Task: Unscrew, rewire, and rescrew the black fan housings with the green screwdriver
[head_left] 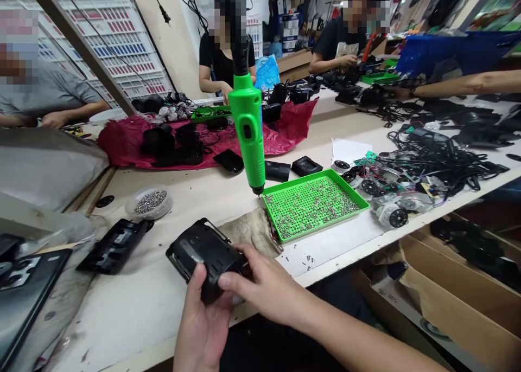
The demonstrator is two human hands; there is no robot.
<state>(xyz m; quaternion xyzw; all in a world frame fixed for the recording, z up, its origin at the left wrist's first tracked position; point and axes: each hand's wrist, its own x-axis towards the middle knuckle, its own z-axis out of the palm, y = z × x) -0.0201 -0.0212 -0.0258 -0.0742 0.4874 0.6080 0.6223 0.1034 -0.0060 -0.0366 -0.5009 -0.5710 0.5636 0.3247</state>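
Both of my hands hold a black plastic housing (203, 255) over the front of the table. My left hand (205, 318) supports it from below, its thumb up along the near side. At the right end, the fingers and thumb of my right hand (256, 280) grip the same housing. A bright green electric screwdriver (248, 133) hangs upright above the table, its bit pointing down. Beneath and right of it is a green tray (325, 223) of small screws. A brownish cloth pad (250, 231) lies between the housing and the tray.
A clear bowl of screws (149, 203) and a black plastic part (114, 247) are at left. Motors and wires (391, 187) crowd the right side. Black parts rest on a red plastic sheet (280, 130). Other people sit around the table. An open cardboard box (459, 285) stands below the edge.
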